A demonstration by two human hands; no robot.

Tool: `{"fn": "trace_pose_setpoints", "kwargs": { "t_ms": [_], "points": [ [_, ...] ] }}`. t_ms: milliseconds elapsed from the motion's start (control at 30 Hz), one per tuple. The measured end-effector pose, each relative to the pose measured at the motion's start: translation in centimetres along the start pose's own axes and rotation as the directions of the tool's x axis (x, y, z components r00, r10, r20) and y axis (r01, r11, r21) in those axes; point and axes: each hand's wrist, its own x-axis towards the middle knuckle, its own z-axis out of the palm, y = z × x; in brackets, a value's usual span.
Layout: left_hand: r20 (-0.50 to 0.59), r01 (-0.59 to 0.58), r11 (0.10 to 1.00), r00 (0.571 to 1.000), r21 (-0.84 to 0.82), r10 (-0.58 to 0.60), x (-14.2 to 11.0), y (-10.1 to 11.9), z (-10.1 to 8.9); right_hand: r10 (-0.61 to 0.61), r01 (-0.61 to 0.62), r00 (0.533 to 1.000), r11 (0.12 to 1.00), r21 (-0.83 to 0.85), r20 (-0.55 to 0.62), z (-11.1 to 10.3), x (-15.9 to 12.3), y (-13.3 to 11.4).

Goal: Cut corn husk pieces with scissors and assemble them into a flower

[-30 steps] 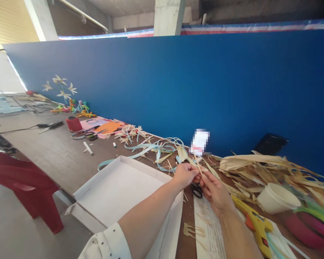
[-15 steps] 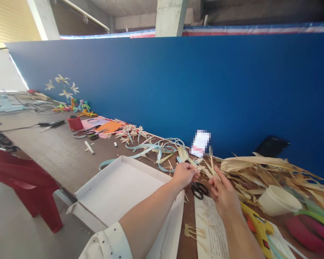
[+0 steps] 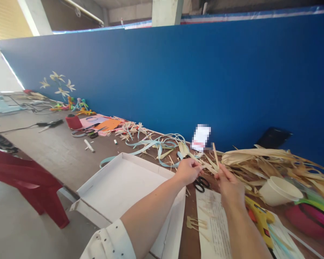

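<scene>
My left hand [image 3: 189, 171] is closed in a pinch above the box's right corner, with a small pale bit of husk at its fingertips. A short way to the right, my right hand [image 3: 231, 185] grips a narrow strip of dry corn husk [image 3: 215, 154], which stands up from between thumb and fingers. Black-handled scissors [image 3: 201, 184] lie on the table below and between the hands, their blades hidden. Beneath my right forearm is a printed sheet [image 3: 213, 223] with small cut husk pieces [image 3: 196, 223] at its left edge.
An open white cardboard box [image 3: 129, 187] lies left. To the right are a husk pile [image 3: 259, 158], a cream cup [image 3: 280, 190] and a yellow glue gun [image 3: 261, 219]. Light-blue ribbon [image 3: 143, 145] and a red thread spool [image 3: 73, 122] lie farther back, before a blue partition [image 3: 151, 79].
My hands were together on the husk and have drawn apart. My right hand moved right with the strip upright in it, uncovering the scissors' handles. My left hand stays pinched.
</scene>
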Motion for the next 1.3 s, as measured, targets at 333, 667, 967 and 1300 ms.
{"fn": "trace_pose_setpoints", "kwargs": {
  "t_ms": [333, 667, 967, 1300],
  "points": [
    [0.489, -0.399, 0.627, 0.871, 0.669, 0.033, -1.9, 1.2, -0.3, -0.01, 0.024, 0.995, 0.99, 0.141, -0.095, 0.1, -0.2, -1.0],
    [0.488, -0.409, 0.574, 0.873, 0.71, 0.018, -1.9, 1.2, -0.9, -0.01, 0.018, 0.998, 0.991, 0.13, -0.06, -0.1, -0.2, -0.9],
    [0.753, -0.554, 0.643, 0.656, 0.529, -0.054, -2.2, 1.6, -1.3, 0.037, -0.03, 0.998, 0.99, 0.139, -0.047, 0.1, -0.4, -1.2],
    [0.755, -0.55, 0.613, 0.644, 0.567, -0.122, -2.2, 1.3, -1.0, 0.062, -0.059, 0.998, 0.984, 0.166, -0.014, 0.4, -0.6, -1.8]
  ]
}}
